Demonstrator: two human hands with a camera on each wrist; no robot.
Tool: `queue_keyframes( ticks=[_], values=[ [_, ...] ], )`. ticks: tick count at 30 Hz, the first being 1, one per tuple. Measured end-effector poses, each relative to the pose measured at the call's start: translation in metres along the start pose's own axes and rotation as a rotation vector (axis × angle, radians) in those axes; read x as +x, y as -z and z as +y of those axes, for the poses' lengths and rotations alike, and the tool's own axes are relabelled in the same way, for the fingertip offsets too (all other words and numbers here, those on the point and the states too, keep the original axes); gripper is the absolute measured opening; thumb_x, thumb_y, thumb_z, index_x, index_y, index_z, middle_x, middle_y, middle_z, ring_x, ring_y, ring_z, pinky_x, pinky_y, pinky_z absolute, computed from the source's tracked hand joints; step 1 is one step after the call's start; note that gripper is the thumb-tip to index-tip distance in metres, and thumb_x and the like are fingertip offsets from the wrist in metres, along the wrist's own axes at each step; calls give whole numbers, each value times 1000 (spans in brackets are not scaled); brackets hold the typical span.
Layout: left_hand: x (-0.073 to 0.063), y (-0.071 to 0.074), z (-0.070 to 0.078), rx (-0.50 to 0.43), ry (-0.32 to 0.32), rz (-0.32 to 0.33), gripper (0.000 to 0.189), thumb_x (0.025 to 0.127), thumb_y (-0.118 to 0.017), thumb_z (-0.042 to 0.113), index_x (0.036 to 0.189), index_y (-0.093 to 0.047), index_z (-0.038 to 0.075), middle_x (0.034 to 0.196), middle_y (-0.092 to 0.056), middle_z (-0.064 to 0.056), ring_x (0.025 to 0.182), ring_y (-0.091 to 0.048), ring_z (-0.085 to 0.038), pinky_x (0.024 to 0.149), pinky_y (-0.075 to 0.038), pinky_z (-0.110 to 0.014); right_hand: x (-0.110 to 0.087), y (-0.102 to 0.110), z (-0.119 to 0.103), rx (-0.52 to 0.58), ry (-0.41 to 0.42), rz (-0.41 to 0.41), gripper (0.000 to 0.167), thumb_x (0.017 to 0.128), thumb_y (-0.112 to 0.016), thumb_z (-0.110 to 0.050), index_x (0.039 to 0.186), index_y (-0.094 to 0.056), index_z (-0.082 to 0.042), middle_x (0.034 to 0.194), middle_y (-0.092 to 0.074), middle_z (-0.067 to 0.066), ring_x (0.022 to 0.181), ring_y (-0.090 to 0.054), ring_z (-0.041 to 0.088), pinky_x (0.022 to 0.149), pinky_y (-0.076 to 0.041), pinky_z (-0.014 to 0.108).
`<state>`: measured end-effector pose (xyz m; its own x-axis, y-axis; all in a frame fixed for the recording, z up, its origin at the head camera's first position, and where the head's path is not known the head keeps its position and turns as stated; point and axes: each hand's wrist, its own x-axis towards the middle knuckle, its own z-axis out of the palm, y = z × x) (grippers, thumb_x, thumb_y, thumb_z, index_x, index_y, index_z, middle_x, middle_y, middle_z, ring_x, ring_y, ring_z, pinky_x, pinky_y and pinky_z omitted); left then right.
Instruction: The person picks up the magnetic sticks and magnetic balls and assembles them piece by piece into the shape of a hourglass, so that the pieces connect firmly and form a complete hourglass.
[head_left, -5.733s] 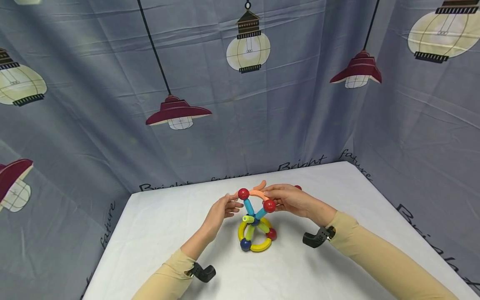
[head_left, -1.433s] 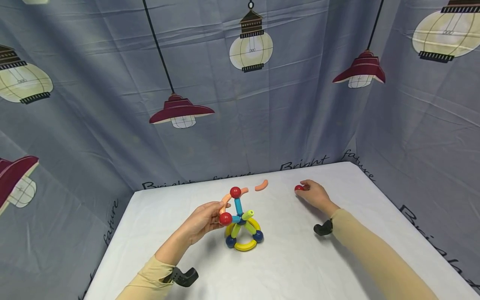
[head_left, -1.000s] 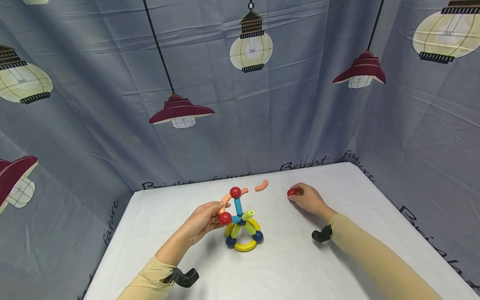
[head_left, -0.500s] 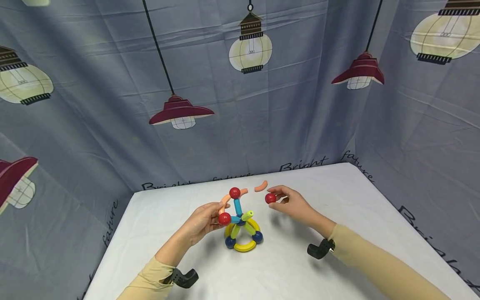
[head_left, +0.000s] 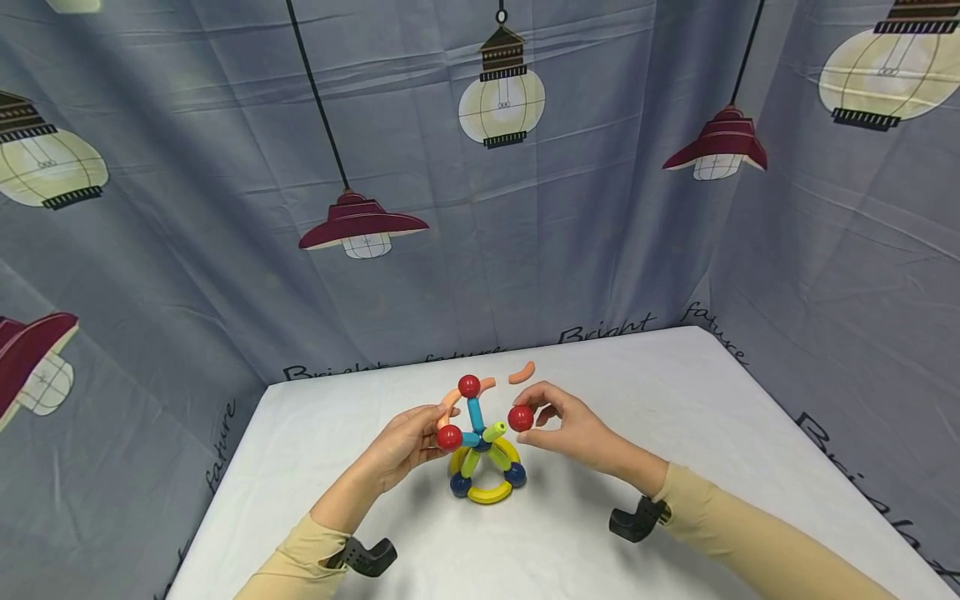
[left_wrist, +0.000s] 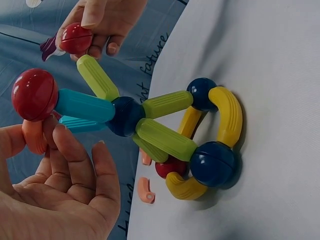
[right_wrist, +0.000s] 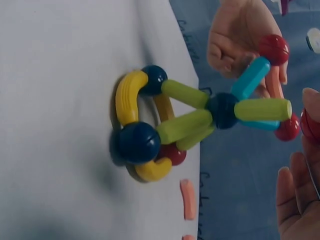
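A magnetic ball-and-stick model (head_left: 482, 442) stands on the table on a ring of yellow curved sticks (left_wrist: 229, 117). Green sticks rise from the ring to a dark blue ball (left_wrist: 126, 116), from which two light blue sticks lead to red balls (head_left: 469, 386). My left hand (head_left: 405, 443) pinches the orange curved stick (left_wrist: 34, 137) that joins those two red balls. Between thumb and fingers, my right hand (head_left: 573, 427) pinches a loose red ball (head_left: 521, 418). In the left wrist view that ball is right at the free end of an outward-pointing green stick (left_wrist: 97, 77).
Two loose orange curved sticks lie on the white table (head_left: 645, 400) behind the model; one orange stick (head_left: 522, 372) is farther right, the other (head_left: 487, 383) partly behind the upper red ball. A grey curtain (head_left: 570, 208) printed with lamps surrounds the table's far sides.
My right hand has picked up the loose red ball at the right and carried it left to the model. Earlier my left hand took hold of the orange curved stick, and the model turned.
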<state>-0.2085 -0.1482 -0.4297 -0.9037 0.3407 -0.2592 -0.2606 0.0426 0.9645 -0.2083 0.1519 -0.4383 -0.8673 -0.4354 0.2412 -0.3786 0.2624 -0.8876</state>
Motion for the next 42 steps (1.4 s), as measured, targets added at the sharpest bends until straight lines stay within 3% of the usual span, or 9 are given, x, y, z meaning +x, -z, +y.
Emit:
queue_keyframes(
  ticks=[8,14,19,25,32,42],
  values=[
    [2,2,-2,-1,-1,1,51,103,-58,43,132,-60,1,97,-66,-6,89,-65,-18,90,-56,-35,1,-9,-1,-17,40,-19,40,88,-84,-20,121,-61,-16,114,-66,-2,103,-58,22,90,-50,37],
    [2,2,-2,-1,-2,-2,52,103,-58,43,132,-58,0,98,-67,-5,92,-65,-18,97,-54,-41,3,-13,-1,-25,24,-22,40,87,-84,-20,120,-62,-17,113,-67,-5,104,-58,21,93,-49,42],
    [2,1,-1,-11,12,3,51,103,-59,42,133,-58,1,99,-67,-5,93,-65,-19,95,-55,-39,4,-15,1,-33,37,-17,40,87,-84,-21,120,-61,-20,112,-68,-7,104,-58,20,92,-49,45],
    [2,1,-1,-10,9,4,54,102,-59,43,134,-57,0,98,-67,-5,93,-65,-18,93,-55,-36,8,-17,-2,-49,26,0,40,87,-84,-22,122,-63,-21,113,-67,-9,102,-59,18,91,-50,39],
    [4,1,-3,-26,9,-6,56,103,-59,44,136,-56,-1,98,-68,-5,93,-66,-18,92,-55,-35,12,-19,-3,-31,40,5,45,88,-83,-25,127,-63,-14,116,-66,-5,104,-58,19,91,-50,42],
    [3,1,-3,-27,6,-1,53,102,-59,45,133,-58,1,100,-67,-5,93,-65,-19,94,-55,-37,10,-17,-2,-20,26,1,44,90,-81,-27,130,-65,-22,117,-67,-8,107,-59,19,90,-51,36]
  ],
)
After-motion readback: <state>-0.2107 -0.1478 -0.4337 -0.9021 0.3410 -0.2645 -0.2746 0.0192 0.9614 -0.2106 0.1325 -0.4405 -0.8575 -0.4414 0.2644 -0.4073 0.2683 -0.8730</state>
